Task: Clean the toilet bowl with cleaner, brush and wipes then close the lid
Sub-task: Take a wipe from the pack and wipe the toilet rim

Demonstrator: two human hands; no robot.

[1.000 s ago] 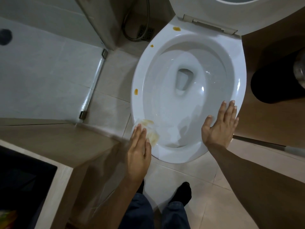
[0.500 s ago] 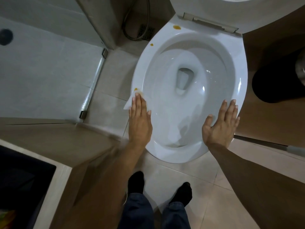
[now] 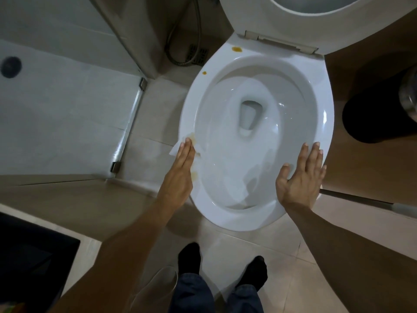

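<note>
A white toilet bowl [image 3: 320,132] fills the middle of the view, with its lid [image 3: 282,16] raised at the top. My left hand [image 3: 180,172] lies flat with straight fingers on the bowl's left rim, pressing a white wipe [image 3: 175,148] stained yellow-brown. Brown spots remain on the rim: one stain [image 3: 237,49] by the hinge, one spot [image 3: 204,73] lower left. My right hand [image 3: 300,177] rests flat on the right rim, fingers spread, holding nothing.
A dark round bin [image 3: 379,114] stands right of the toilet. A hose and floor drain [image 3: 196,54] lie behind on the left. A glass shower partition [image 3: 126,123] runs along the left. A dark-topped counter [image 3: 33,256] sits bottom left. My socked feet [image 3: 189,258] stand on tile.
My left hand slid the wipe up along the left rim over the brown spot, then drew back slightly toward me. My right hand stayed on the right rim.
</note>
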